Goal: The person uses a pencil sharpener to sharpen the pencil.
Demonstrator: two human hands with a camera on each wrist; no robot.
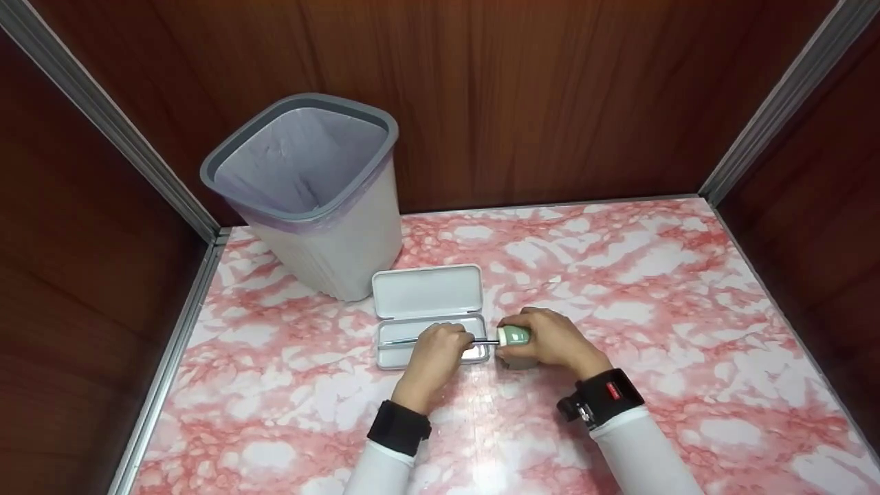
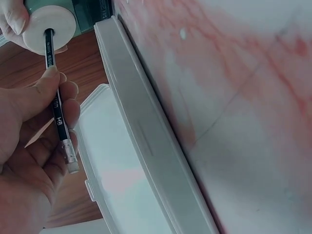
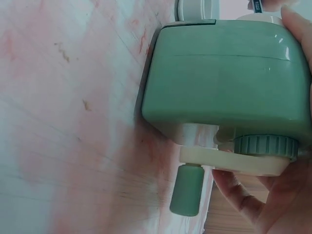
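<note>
About midway between the left and right edges of the table [image 1: 619, 275], the left hand [image 1: 438, 344] pinches a pencil [image 2: 57, 109] inserted in the green sharpener [image 3: 219, 83], which the right hand [image 1: 553, 337] grips. Only the right wrist view reveals its crank [image 3: 234, 161]; only the left, HB lettering [image 2: 59, 121].

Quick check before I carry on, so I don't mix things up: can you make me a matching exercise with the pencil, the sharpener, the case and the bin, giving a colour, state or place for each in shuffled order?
Things:
1. pencil
2. sharpener
3. case
4. bin

Descriptions:
A. lined with a purplish bag
B. green, gripped by the right hand
C. pale and hinged open
D. dark, pinched by the left hand

Right pairs: 1-D, 2-B, 3-C, 4-A
</note>
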